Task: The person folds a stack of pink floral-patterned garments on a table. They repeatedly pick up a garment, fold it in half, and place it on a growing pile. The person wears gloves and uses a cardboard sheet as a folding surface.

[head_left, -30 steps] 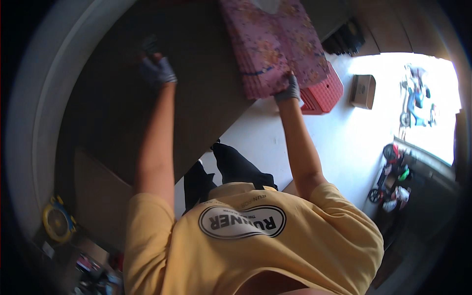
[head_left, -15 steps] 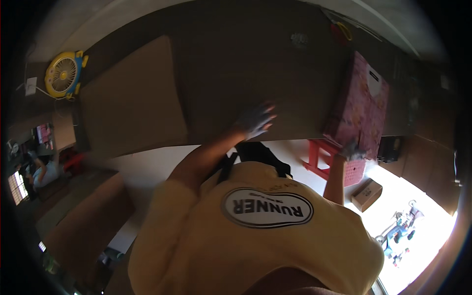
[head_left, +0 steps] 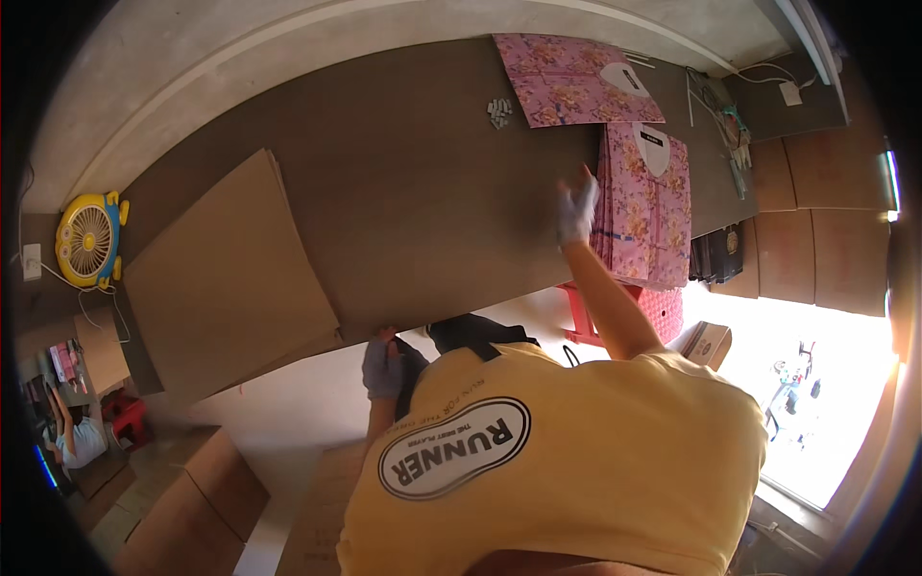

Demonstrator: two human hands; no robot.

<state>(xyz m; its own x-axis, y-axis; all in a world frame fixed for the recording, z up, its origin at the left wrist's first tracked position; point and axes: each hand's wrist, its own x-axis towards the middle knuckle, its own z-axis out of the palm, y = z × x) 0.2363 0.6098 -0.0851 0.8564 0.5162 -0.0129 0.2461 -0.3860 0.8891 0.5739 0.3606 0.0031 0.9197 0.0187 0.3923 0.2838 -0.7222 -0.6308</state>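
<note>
Grey fingertip-free gloves cover both my hands. My right hand (head_left: 578, 209) is raised with its fingers apart, at the left side of a stack of pink floral folded garments (head_left: 645, 216); whether it touches the stack is unclear. Another flat pink floral folded garment (head_left: 562, 82) lies beyond the stack, with a white oval neck part and a dark label. My left hand (head_left: 382, 368) is low at the table's front edge, close to my body. Its fingers are mostly in shade, and no object shows in it.
On the dark table (head_left: 423, 192) lie large brown cardboard sheets (head_left: 226, 278) and several small grey clips (head_left: 498, 113). A yellow fan (head_left: 89, 240) stands at the left. Below the stack is a red stool (head_left: 663, 312); brown cartons (head_left: 845, 254) are piled at right.
My right hand has gone from the stack's near end to its left side. My left hand has withdrawn to the table edge. A floral garment now lies beside the clips.
</note>
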